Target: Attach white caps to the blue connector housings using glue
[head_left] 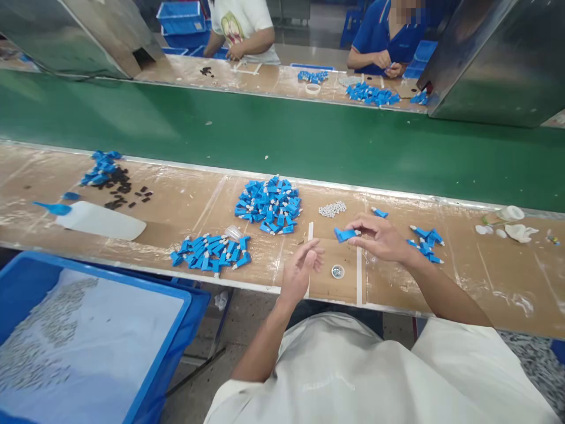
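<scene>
Big heap of blue plastic parts (268, 203) on the cardboard-covered bench (397, 288); left hand (301, 270) just right of it and nearer the body, fingers loosely curled, apparently empty. Small round cup (338, 271) between the hands. And the right hand (380, 237), thumb and fingers nearly closed, pinches one blue piece (346, 235) above the bench, beyond that cup.

Head-worn view, forward and down
</scene>
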Demonstrator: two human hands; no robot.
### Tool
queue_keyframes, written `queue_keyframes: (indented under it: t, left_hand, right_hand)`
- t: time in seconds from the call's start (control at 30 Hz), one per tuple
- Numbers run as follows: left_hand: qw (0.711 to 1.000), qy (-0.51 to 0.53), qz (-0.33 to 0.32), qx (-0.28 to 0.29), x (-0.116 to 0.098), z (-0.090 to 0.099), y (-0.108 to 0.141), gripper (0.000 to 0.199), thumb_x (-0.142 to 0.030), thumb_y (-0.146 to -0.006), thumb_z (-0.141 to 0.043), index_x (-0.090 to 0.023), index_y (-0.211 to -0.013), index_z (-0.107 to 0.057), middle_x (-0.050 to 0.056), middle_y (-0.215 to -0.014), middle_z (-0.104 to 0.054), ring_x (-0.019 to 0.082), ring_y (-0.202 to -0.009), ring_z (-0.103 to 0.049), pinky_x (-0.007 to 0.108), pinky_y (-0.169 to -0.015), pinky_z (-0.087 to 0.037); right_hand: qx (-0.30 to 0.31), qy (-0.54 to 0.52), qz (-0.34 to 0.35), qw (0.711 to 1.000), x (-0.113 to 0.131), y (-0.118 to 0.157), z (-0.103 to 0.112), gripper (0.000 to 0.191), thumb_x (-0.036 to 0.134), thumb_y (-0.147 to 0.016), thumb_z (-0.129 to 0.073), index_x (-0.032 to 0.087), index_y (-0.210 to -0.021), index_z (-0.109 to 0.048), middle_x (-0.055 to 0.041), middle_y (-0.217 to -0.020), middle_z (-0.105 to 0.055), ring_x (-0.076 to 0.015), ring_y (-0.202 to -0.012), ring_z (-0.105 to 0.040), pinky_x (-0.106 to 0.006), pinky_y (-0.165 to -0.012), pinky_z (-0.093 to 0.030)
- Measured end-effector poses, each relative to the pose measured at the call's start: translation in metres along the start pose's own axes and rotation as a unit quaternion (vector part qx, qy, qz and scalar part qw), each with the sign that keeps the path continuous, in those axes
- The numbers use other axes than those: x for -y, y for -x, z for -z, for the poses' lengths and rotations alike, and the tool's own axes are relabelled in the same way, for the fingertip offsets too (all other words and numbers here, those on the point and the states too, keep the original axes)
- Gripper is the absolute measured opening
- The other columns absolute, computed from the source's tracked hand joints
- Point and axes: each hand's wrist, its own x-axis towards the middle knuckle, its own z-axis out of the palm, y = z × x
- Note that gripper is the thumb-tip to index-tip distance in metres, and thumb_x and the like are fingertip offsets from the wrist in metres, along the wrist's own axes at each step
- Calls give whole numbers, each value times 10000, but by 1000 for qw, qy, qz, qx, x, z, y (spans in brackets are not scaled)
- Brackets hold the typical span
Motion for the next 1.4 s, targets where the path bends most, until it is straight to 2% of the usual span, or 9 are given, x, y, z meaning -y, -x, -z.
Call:
queue_keyframes:
  t: [0.1, 0.2, 0.33, 0.43, 0.53, 0.67, 0.9, 1.13, 1.4]
  left_hand:
    - [994, 66, 22, 89, -15, -16, -4, 646, -685, -866, -629, -158, -1233, -700, 114, -1020, -753, 174, -757, -700, 283, -671, -557]
    - [989, 87, 44, 108, -19, -24, -3, 623, -675, -829, -682, -152, -1167, -721, 84, -950, -754, 159, -701, -683, 285, -678, -562]
    - [963, 156, 147, 162, -20, -19, -2, 520, -570, -724, -831, -125, -973, -726, 63, -827, -734, 147, -691, -695, 231, -626, -553]
    - [932, 210, 226, 191, -17, -7, -2, 423, -412, -667, -904, -118, -904, -713, 59, -804, -728, 145, -700, -717, 186, -591, -545]
    - [919, 263, 256, 144, -10, 8, 0, 278, -254, -714, -854, -116, -906, -708, 59, -818, -730, 131, -718, -720, 159, -602, -557]
    - [906, 304, 289, 56, 2, 22, 5, 174, -96, -794, -695, -96, -968, -709, 100, -951, -748, 139, -794, -735, 177, -672, -599]
    - [872, 362, 329, -18, 9, 21, 6, 138, -50, -850, -604, -63, -941, -708, 122, -943, -749, 130, -770, -719, 167, -631, -597]
    - [868, 363, 336, -44, 17, 24, 5, 121, -18, -812, -653, -115, -874, -689, 43, -805, -721, 120, -697, -701, 195, -641, -594]
    - [882, 355, 306, -47, 32, 24, 5, 194, -18, -700, -778, -133, -835, -700, -9, -749, -708, 74, -650, -658, 172, -658, -540]
  right_hand:
    - [26, 7, 40, 999, 27, 17, -17, 245, 450, -912, -725, 233, -1012, -778, -53, -881, -729, -177, -758, -622, -321, -700, -501]
    - [37, 6, 52, 998, 33, 21, -22, 238, 431, -922, -724, 241, -1053, -782, -51, -868, -714, -182, -776, -624, -320, -699, -488]
    - [54, -23, 43, 997, 32, 24, -23, 230, 432, -897, -752, 244, -1019, -802, -46, -837, -659, -175, -751, -597, -309, -666, -495]
    - [69, -59, -19, 996, 26, 31, -26, 372, 466, -826, -813, 249, -1128, -784, -43, -902, -658, -160, -730, -592, -310, -668, -516]
    - [44, -78, -120, 989, 9, 44, -34, 573, 509, -774, -836, 225, -1260, -725, -49, -971, -682, -145, -713, -594, -313, -683, -525]
    - [-45, -32, -207, 977, -26, 66, -58, 532, 557, -752, -807, 165, -1110, -772, -51, -906, -683, -153, -705, -588, -313, -669, -501]
    - [-87, -96, -276, 952, -57, 75, -90, 483, 622, -733, -771, 182, -932, -775, -52, -782, -718, -180, -674, -612, -315, -643, -502]
    - [-124, 21, -181, 976, -53, 71, -93, 378, 585, -842, -715, 219, -829, -807, -46, -712, -650, -183, -651, -552, -314, -563, -445]
    - [-99, 119, -33, 987, -37, 74, -96, 165, 303, -943, -675, 242, -893, -820, -47, -789, -677, -163, -654, -584, -309, -560, -473]
